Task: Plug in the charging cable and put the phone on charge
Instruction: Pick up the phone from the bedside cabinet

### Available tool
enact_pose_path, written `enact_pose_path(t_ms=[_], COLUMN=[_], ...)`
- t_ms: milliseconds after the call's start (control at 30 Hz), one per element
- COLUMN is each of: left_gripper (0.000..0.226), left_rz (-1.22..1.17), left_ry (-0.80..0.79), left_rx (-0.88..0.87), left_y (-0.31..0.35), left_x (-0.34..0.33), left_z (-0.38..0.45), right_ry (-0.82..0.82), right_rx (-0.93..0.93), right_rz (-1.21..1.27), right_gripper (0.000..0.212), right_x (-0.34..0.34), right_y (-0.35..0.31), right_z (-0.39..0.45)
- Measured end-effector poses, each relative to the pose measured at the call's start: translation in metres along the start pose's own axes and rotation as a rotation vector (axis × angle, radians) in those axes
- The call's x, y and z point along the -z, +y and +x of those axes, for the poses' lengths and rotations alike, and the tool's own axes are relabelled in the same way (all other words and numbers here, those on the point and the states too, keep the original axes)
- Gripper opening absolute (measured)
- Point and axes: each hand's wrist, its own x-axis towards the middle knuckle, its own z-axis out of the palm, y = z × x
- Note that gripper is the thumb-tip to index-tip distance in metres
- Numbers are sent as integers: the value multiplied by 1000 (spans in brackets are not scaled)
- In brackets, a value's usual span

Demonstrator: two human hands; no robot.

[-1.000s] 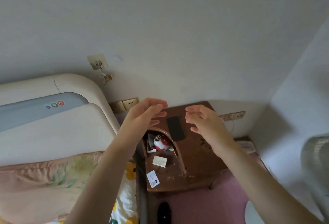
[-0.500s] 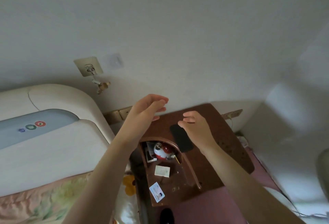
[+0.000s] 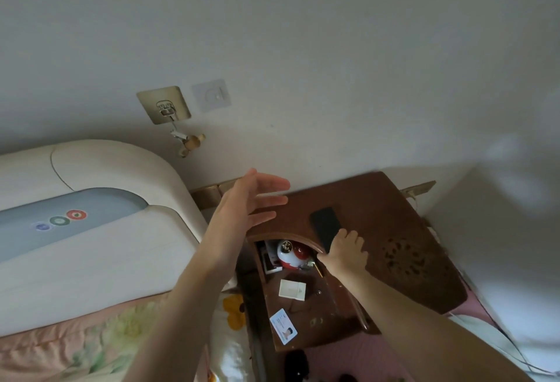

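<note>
1. Centrally placed: dark glossy wooden surface, curved front edge, carved openwork patch at its right.
2. Flat black slab of a phone lying on that surface, screen dark, no readable writing.
3. Lower shelf below: round red-and-white container, cream square box, photo card with print too small to read.
4. Left of frame: padded cream headboard with grey inset and three coloured rings.
5. Right hand grip: fingers curled down, fingertips touching the phone's near end; closed around it or not, cannot tell.
6. Left hand grip released: flat, fingers spread, above the surface's left edge, grasping nothing.
7. Brass-coloured wall sockets behind the left hand; another socket at right.
</note>
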Motion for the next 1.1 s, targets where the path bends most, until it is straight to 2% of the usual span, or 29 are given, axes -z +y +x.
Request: enact_pose_path(t_ms=[167,433,867,1100], left_gripper=[48,37,37,29], left_rz=[28,71,199,243], left_ry=[24,62,20,-35], left_rx=[44,69,66,14], left_y=[-5,-7,6,16], left_x=[9,22,14,12], left_z=[5,4,12,17], right_ry=[-6,61,-75,-185], right_rx=[-23,-65,-65,-139], right_rz=[-17,-76,-40,-11], right_gripper=[95,95,92,105], right_x=[-13,-21,-12,8], right_y=[-1,-2,-5,-4], right_z=[19,37,50,45])
